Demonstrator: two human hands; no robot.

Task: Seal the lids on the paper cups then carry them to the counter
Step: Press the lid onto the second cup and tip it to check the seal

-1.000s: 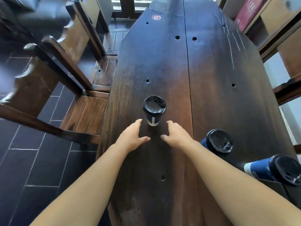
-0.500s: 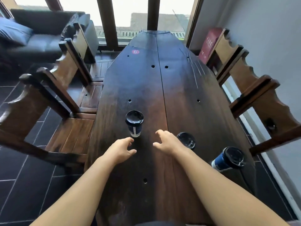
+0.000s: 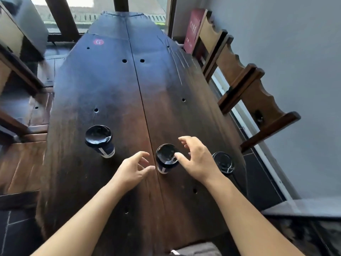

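Note:
Three blue paper cups with black lids stand on a long dark wooden table [image 3: 114, 85]. The left cup [image 3: 99, 140] stands apart on the left. The middle cup [image 3: 166, 157] stands between my two hands. The right cup [image 3: 223, 162] is partly hidden behind my right hand, near the table's right edge. My left hand [image 3: 133, 168] hovers just left of the middle cup with fingers loosely curled, holding nothing. My right hand [image 3: 195, 157] is spread over the middle cup's right side, thumb at the lid's rim.
Wooden chairs [image 3: 245, 89] line the table's right side, with a grey wall behind them. More wooden chairs [image 3: 16, 126] stand on the left. A red sign [image 3: 192, 30] leans at the far right. A round red sticker [image 3: 98, 41] marks the far tabletop.
Both hands have left the left cup and shifted right to the middle cup. The view has swung to the right too.

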